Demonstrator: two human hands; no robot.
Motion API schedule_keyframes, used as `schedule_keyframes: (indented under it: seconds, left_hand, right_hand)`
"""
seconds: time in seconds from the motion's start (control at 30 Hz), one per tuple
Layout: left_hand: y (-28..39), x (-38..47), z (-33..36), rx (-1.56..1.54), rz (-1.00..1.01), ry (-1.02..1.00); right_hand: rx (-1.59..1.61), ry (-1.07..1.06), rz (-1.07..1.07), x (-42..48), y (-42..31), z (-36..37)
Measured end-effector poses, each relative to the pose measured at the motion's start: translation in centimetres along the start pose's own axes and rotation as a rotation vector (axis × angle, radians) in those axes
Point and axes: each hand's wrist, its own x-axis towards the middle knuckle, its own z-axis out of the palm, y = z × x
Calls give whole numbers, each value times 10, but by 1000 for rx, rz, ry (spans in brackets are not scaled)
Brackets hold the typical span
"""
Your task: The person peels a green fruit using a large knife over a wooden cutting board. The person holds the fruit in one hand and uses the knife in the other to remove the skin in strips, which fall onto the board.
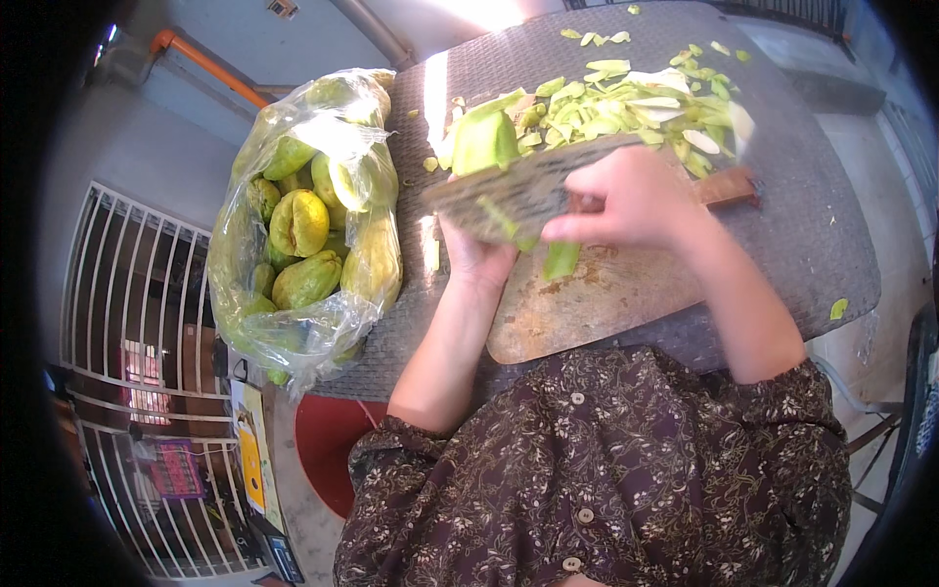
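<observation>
My right hand grips a broad-bladed cleaver, its blade slanting across the work and blurred by motion. Beyond the blade is a peeled pale green chayote; my left hand is under it, its fingers hidden by the blade. A green strip of peel hangs just above the worn wooden cutting board. Many green peelings and slices lie heaped at the board's far side. A brown wooden handle juts out to the right of my right wrist.
At the left of the grey woven-textured table stands a clear plastic bag full of chayotes. A red stool or container shows below the table. White window bars are farther left. A loose green scrap lies near the right edge.
</observation>
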Motion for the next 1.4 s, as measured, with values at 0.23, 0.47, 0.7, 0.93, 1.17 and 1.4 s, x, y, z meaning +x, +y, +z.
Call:
schedule_keyframes:
  seconds: [0.23,0.47,0.7,0.93,1.17,1.4]
  left_hand:
    - [7,-1,8,-105,-81,-123]
    - [7,5,-3,-48,-52,-56]
    - [5,8,-6,-97,-22,-67]
    - [6,6,-6,-52,5,5]
    - [8,1,0,-29,-21,-2]
    - [6,5,-8,-54,-6,-66]
  right_hand:
    - [2,209,131,3,40,5]
    - [51,146,-94,-6,-1,3]
    - [54,172,-158,-6,-5,12]
    - [58,137,-105,-4,-2,8]
    - [33,164,-86,-4,2,10]
    - [25,88,-42,-2,5,1]
